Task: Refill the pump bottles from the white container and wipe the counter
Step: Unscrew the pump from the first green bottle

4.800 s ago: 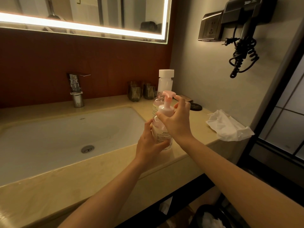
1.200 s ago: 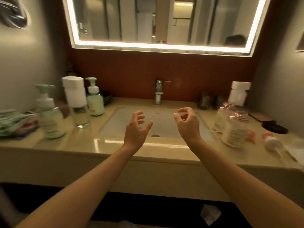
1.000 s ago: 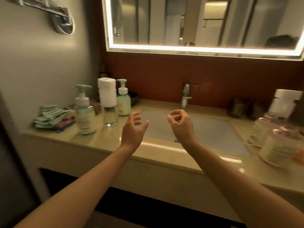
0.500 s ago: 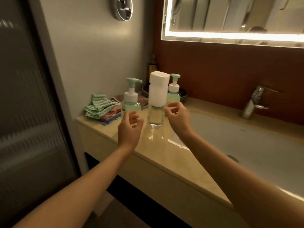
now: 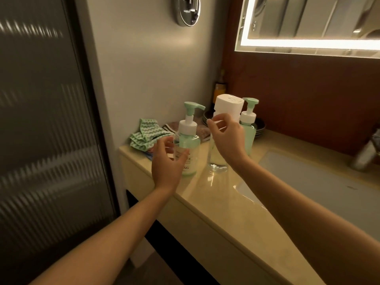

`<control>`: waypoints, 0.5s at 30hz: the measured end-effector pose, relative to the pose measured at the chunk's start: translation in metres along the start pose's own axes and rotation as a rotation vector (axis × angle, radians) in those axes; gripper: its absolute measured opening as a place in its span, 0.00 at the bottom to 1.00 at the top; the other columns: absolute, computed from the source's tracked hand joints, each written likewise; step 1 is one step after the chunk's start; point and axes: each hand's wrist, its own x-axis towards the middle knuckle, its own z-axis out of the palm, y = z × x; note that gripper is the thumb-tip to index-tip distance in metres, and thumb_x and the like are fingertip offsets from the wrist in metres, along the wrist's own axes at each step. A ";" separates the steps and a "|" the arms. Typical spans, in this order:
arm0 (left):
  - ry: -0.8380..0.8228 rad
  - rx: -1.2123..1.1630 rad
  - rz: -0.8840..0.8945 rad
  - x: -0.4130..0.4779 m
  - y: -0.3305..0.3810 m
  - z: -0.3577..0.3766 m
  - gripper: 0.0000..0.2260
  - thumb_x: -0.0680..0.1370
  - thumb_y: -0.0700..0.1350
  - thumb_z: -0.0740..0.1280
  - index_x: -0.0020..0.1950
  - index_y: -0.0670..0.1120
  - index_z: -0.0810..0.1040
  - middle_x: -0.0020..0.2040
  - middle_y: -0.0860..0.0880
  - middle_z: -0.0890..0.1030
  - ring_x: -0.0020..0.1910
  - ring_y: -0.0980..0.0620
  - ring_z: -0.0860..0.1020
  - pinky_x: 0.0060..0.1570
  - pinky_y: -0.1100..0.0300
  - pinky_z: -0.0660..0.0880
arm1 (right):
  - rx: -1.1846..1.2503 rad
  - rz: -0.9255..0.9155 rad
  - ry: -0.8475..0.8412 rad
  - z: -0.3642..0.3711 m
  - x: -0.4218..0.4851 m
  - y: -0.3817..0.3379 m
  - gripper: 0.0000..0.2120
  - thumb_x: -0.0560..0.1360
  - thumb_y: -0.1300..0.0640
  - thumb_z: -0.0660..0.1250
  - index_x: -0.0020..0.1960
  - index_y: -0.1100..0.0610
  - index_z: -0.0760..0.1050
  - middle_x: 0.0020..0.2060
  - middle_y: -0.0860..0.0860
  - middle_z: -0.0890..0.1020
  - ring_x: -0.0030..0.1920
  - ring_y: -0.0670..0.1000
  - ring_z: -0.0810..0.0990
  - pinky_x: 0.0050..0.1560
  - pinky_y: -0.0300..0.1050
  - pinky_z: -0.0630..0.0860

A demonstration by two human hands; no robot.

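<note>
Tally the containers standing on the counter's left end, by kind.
Green pump bottles with white collars: 2, near one by the left hand, far one.
Clear container with tall white cap, at the right hand: 1.
Total: 3.

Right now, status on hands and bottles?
Left hand open at near green pump bottle. Right hand open at white-capped container. Nothing gripped, pumps on, path clear.

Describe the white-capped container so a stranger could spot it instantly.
Go to the counter left of the sink. Between two green pump bottles, near and far, stands the white-capped container: clear body, wide flat cap, no pump.
</note>
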 end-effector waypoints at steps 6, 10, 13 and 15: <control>-0.093 0.028 0.005 0.009 -0.008 0.007 0.32 0.66 0.50 0.76 0.65 0.47 0.66 0.59 0.50 0.69 0.57 0.53 0.70 0.55 0.57 0.71 | -0.063 -0.031 -0.083 0.011 0.003 -0.003 0.18 0.75 0.47 0.64 0.60 0.57 0.71 0.44 0.49 0.78 0.44 0.47 0.77 0.44 0.40 0.74; -0.202 -0.074 -0.114 0.015 -0.007 0.013 0.39 0.65 0.47 0.77 0.70 0.46 0.60 0.64 0.51 0.69 0.59 0.54 0.70 0.51 0.71 0.69 | -0.091 -0.030 -0.213 0.027 0.010 -0.007 0.23 0.75 0.46 0.65 0.64 0.57 0.68 0.55 0.51 0.77 0.50 0.48 0.76 0.49 0.43 0.74; -0.240 -0.096 -0.142 0.016 -0.006 0.015 0.39 0.66 0.44 0.77 0.71 0.45 0.59 0.60 0.53 0.69 0.56 0.59 0.69 0.40 0.80 0.66 | -0.151 -0.071 -0.248 0.036 0.014 -0.010 0.21 0.74 0.45 0.65 0.60 0.58 0.72 0.54 0.52 0.78 0.49 0.48 0.76 0.49 0.44 0.77; -0.228 -0.092 -0.139 0.016 -0.006 0.015 0.39 0.66 0.44 0.77 0.70 0.45 0.59 0.59 0.54 0.70 0.55 0.59 0.69 0.39 0.79 0.66 | -0.176 -0.076 -0.244 0.038 0.014 -0.010 0.19 0.73 0.45 0.67 0.56 0.58 0.74 0.51 0.53 0.79 0.47 0.49 0.77 0.48 0.46 0.78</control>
